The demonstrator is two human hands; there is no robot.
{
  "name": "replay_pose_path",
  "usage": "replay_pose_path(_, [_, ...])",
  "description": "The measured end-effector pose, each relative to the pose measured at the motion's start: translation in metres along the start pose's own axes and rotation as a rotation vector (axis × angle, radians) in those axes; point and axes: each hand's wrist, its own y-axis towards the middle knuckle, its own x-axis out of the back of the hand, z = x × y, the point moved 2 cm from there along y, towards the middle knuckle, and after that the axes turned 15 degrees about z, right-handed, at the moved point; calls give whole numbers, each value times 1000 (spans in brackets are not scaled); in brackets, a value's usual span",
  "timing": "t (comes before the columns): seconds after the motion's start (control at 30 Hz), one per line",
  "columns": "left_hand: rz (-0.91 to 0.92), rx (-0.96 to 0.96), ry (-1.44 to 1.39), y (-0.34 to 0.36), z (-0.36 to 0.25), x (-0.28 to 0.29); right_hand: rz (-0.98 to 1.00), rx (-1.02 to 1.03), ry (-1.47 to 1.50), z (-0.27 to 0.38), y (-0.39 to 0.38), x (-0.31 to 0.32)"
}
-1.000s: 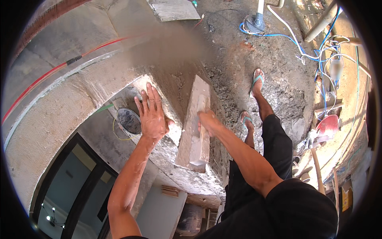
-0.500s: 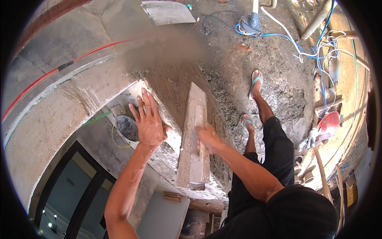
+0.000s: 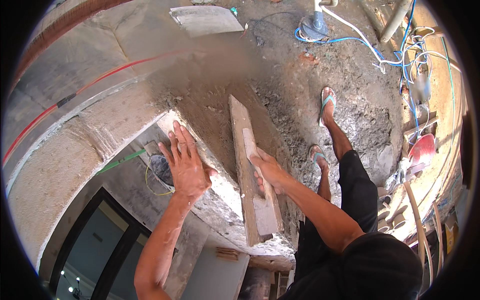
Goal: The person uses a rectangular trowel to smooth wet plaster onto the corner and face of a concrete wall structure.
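Observation:
My right hand point(image 3: 270, 171) is wrapped round the handle of a long wooden plastering float point(image 3: 241, 135). The float lies against a strip of wet brown mortar point(image 3: 207, 112) and hides part of it. Its far end points up and slightly left, its near end reaches toward my body. My left hand point(image 3: 187, 165) holds nothing. Its fingers are stretched out and a little apart at the pale edge point(image 3: 220, 182) of the mortar-covered ledge, left of the float.
Below the ledge on the left are a dark bucket point(image 3: 161, 169) and a black-framed window point(image 3: 95, 235). Rough ground point(image 3: 295, 90) lies right, where my sandalled feet stand. Blue and white cables point(image 3: 400, 62) tangle near a red basin point(image 3: 423, 150). A flat grey board point(image 3: 206, 20) lies far off.
The float has turned: its far end has swung left and its near end right, with my right hand moving slightly right. My left hand stays at the ledge's edge, almost unmoved.

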Motion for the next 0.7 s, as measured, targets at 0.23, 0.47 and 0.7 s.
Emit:
replay_pose_path(0.23, [7,-12,15,4,4,-2,-69,83,49,21,120,89])
replay_pose_path(0.47, [39,20,35,0,-1,0,56,-3,-61,-22,60,54])
replay_pose_path(0.7, [26,54,81,4,-8,6,-342,245,-543,79,208,137])
